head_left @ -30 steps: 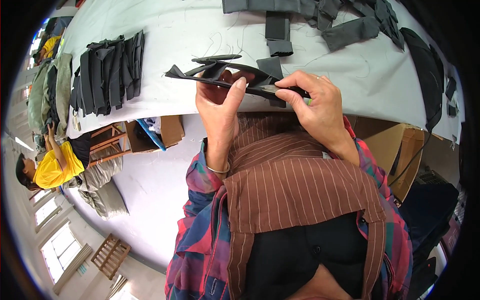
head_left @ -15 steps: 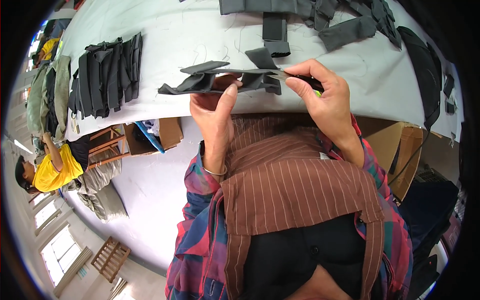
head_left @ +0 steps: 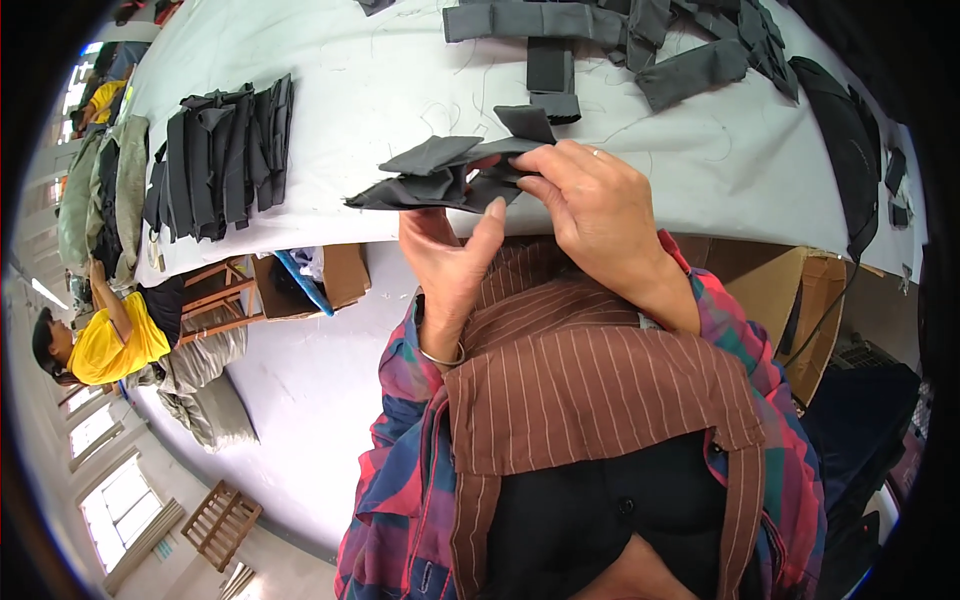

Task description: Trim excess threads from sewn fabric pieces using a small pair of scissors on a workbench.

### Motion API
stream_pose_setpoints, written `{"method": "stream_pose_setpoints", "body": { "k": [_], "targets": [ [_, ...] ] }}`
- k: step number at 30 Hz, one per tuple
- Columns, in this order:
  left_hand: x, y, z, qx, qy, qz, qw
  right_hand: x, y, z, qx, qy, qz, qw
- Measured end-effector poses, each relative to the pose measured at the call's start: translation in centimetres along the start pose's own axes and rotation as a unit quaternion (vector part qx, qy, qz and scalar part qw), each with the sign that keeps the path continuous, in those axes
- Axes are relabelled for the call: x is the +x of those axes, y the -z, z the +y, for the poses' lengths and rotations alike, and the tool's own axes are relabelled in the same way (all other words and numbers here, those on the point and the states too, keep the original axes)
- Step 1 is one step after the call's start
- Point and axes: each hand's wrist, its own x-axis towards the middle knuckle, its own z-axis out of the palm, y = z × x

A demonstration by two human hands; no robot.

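A bundle of folded dark grey fabric pieces (head_left: 430, 156) is held just above the near edge of the white-covered table. My left hand (head_left: 452, 262) grips it from below, with the thumb in front and the other fingers partly hidden behind the cloth. At the bundle's right end, my right hand (head_left: 598, 207) pinches the fabric between thumb and forefinger. Its palm is turned away, so I cannot tell whether the snips are still inside. One short flap (head_left: 524, 123) of the cloth sticks up beside the right fingertips.
A row of stacked dark fabric strips (head_left: 222, 160) lies at the left of the white table cover (head_left: 340, 110). More grey pieces (head_left: 690, 72) are heaped at the far right, near a black bag (head_left: 835, 150). Loose threads are scattered between. A person in yellow (head_left: 118, 338) works at the left.
My right hand has moved left onto the bundle and turned over; the snips it held are out of sight. The bundle has shifted slightly right and down with my left hand.
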Motion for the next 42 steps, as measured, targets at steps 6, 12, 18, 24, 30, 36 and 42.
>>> {"method": "stream_pose_setpoints", "body": {
  "k": [6,12,18,24,30,36,42],
  "targets": [
    [-0.4,-0.1,-0.2,0.017,-0.007,0.009,1.000,0.3,-0.1,-0.3,-0.046,0.004,-0.027,0.999],
    [1.2,0.3,2.6,0.021,0.049,-0.056,0.997,0.5,0.7,-0.4,0.041,-0.023,-0.041,0.998],
    [3.2,1.3,4.4,-0.123,0.188,-0.046,0.973,0.2,2.2,-0.2,0.147,-0.080,-0.077,0.983],
    [2.8,1.8,3.6,-0.074,0.208,-0.046,0.974,-0.2,3.6,1.4,0.226,-0.152,-0.038,0.961],
    [2.1,0.5,3.4,-0.102,0.199,-0.091,0.970,1.2,4.3,0.9,0.173,-0.078,-0.015,0.982],
    [1.3,-0.1,2.7,-0.141,0.225,-0.115,0.957,2.5,3.8,1.6,0.116,-0.012,0.037,0.993],
    [0.8,-0.5,2.6,-0.112,0.242,-0.154,0.951,3.8,3.0,2.3,0.084,0.024,0.086,0.992]
  ]
}}
